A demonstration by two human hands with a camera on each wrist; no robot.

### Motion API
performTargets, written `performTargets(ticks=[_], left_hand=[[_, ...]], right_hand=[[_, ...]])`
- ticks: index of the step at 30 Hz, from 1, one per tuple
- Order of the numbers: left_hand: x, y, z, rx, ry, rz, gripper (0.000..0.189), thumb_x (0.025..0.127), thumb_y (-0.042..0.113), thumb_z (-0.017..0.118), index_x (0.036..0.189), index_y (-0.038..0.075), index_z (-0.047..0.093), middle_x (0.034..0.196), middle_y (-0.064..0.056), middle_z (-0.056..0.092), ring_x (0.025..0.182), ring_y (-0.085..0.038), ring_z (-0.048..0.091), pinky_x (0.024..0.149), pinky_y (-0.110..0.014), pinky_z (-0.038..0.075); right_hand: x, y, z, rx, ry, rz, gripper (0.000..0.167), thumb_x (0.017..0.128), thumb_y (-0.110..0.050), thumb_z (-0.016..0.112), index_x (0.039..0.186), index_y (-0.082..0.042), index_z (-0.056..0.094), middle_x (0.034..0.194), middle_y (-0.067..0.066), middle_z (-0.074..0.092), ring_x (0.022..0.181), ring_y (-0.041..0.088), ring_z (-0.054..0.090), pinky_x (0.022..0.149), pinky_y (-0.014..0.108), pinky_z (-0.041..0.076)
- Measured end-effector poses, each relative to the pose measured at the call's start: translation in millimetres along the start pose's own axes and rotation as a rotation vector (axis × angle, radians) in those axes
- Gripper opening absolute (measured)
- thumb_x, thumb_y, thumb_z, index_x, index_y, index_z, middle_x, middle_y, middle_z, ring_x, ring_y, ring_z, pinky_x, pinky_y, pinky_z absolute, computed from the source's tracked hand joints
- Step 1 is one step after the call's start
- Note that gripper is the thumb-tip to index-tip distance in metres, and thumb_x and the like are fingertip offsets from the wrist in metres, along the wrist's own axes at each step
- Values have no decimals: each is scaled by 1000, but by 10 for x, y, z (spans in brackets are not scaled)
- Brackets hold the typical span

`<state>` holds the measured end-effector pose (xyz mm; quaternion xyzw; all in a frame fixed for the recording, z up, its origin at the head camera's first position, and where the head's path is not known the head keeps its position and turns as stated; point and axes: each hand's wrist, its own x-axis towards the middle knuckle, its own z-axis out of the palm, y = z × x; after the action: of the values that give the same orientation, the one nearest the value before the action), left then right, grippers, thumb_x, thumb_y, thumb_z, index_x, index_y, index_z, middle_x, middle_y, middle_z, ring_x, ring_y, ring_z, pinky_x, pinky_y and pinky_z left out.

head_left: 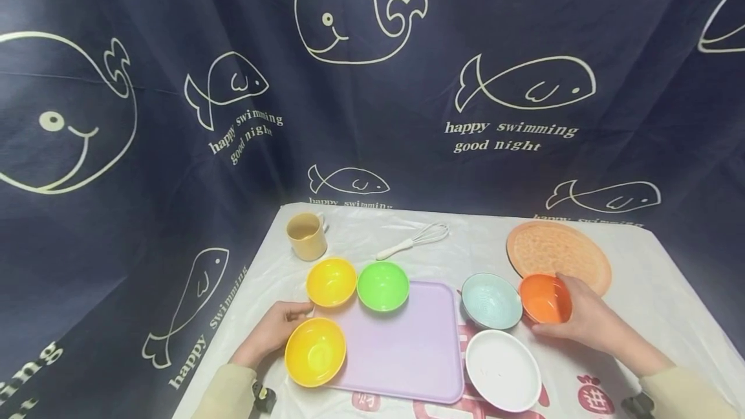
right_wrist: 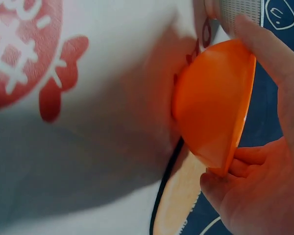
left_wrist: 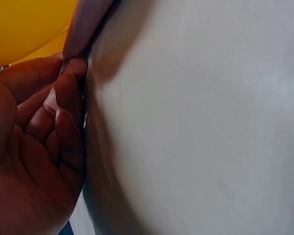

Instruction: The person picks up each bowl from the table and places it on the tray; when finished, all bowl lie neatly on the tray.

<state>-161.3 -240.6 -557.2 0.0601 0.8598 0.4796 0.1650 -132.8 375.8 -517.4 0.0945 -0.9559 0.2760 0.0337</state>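
Note:
My right hand (head_left: 586,314) grips an orange bowl (head_left: 544,299) by its rim, thumb and fingers spread across it; the right wrist view shows the bowl (right_wrist: 210,103) from the side. My left hand (head_left: 277,328) pinches the left edge of a purple tray (head_left: 407,354). In the left wrist view, thumb and finger meet at the tray's rim (left_wrist: 83,29). Two yellow bowls (head_left: 316,352) and a green bowl (head_left: 383,286) are on the tray's left and back parts. Beside the orange bowl are a light blue bowl (head_left: 492,301) and a white bowl (head_left: 503,370).
A tan mug (head_left: 306,236) stands at the back left of the table. A white whisk (head_left: 414,241) lies behind the tray. The round orange-brown board (head_left: 559,252) is at the back right, partly behind the orange bowl. Dark curtains (head_left: 372,115) hang behind the table.

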Motion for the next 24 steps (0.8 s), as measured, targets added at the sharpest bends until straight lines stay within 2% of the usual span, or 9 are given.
performTargets(ticks=[5, 9, 13, 15, 17, 19, 20, 22, 24], left_hand=[[-14, 4, 11, -23, 0, 7, 43, 94, 23, 77, 133, 7, 71, 101, -1, 78, 104, -21, 67, 107, -62, 44], [-28, 26, 6, -31, -6, -2, 41, 94, 25, 76, 132, 8, 72, 111, -5, 78, 115, -29, 68, 108, -64, 42], [-11, 4, -7, -31, -9, -2, 39, 95, 27, 76, 131, 12, 73, 117, -3, 77, 120, -29, 66, 110, -64, 39], [4, -14, -11, -24, -7, 10, 38, 95, 25, 75, 131, 12, 73, 113, -2, 77, 113, -26, 68, 109, -62, 41], [17, -22, -12, -11, -2, 17, 38, 96, 23, 75, 132, 12, 73, 104, -1, 78, 100, -22, 69, 105, -56, 48], [21, -21, -9, -3, -1, 14, 38, 96, 20, 74, 134, 10, 71, 89, -2, 76, 80, -18, 66, 90, -45, 57], [22, -20, -8, -3, 1, 9, 39, 96, 18, 74, 134, 8, 71, 83, -2, 74, 71, -16, 62, 82, -39, 58], [22, -11, -8, -4, 0, -3, 40, 97, 16, 73, 136, 7, 69, 72, -3, 68, 57, -14, 54, 63, -30, 53], [17, -1, -9, -5, 6, -5, 40, 96, 14, 73, 136, 6, 69, 70, -2, 66, 53, -13, 50, 58, -27, 49]], right_hand=[[-13, 1, 32, 0, -3, 22, 126, 63, -46, 100, 144, 24, 34, 138, 48, 42, 122, 61, 46, 98, 76, 38], [9, 18, 18, -12, -10, 29, 126, 63, -46, 100, 144, 25, 34, 137, 49, 42, 122, 62, 46, 98, 76, 38], [62, 57, -24, -17, 11, 31, 126, 63, -45, 100, 144, 25, 34, 135, 49, 43, 119, 62, 47, 96, 76, 39], [110, 39, -67, -22, 30, 27, 125, 63, -44, 100, 143, 26, 34, 133, 49, 43, 118, 62, 47, 95, 76, 40], [173, -28, -117, -24, 54, 19, 121, 64, -43, 100, 142, 25, 36, 132, 48, 44, 117, 60, 47, 93, 76, 41], [231, -151, -172, -27, 70, 9, 120, 65, -43, 100, 142, 23, 37, 133, 45, 45, 117, 58, 47, 92, 75, 42], [260, -231, -193, -24, 77, -1, 118, 65, -43, 100, 142, 22, 38, 133, 44, 46, 116, 57, 48, 92, 73, 42], [307, -418, -222, -4, 79, -31, 115, 66, -42, 100, 143, 18, 39, 130, 39, 50, 111, 52, 54, 86, 68, 48], [336, -651, -232, -4, 68, -62, 115, 65, -43, 100, 145, 15, 40, 131, 35, 52, 109, 49, 56, 85, 66, 50]])
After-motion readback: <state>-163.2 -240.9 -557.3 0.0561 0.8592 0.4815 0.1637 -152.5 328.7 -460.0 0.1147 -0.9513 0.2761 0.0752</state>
